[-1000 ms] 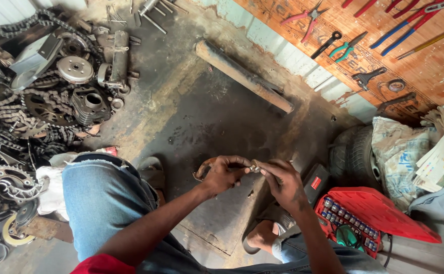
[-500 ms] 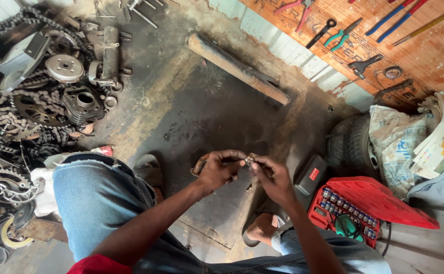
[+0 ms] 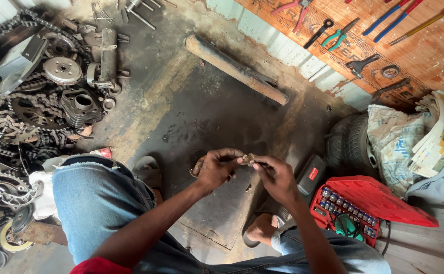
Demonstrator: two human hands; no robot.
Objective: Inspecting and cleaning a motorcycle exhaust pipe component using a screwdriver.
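Note:
My left hand (image 3: pixel 217 168) and my right hand (image 3: pixel 278 177) meet above the dark workshop floor, between my knees. Both pinch a small brownish metal part (image 3: pixel 248 159) between their fingertips. The left hand also curls around a rusty curved piece (image 3: pixel 197 166) that sticks out below its palm. What the small part is I cannot make out. My jeans-clad left knee (image 3: pixel 92 198) is at the lower left, and my sandalled foot (image 3: pixel 260 231) rests below the right hand.
A heap of chains, sprockets and engine parts (image 3: pixel 34 101) fills the left side. A long rusty pipe (image 3: pixel 234 68) lies on the floor ahead. An open red socket-set case (image 3: pixel 364 205), a tyre (image 3: pixel 351 144) and a sack (image 3: pixel 397 142) stand at the right. Pliers hang on the wooden board (image 3: pixel 384 35).
My hands have stayed together on the small part, with the fingers shifting slightly. The head camera has tilted a little, so the scene has slid in view.

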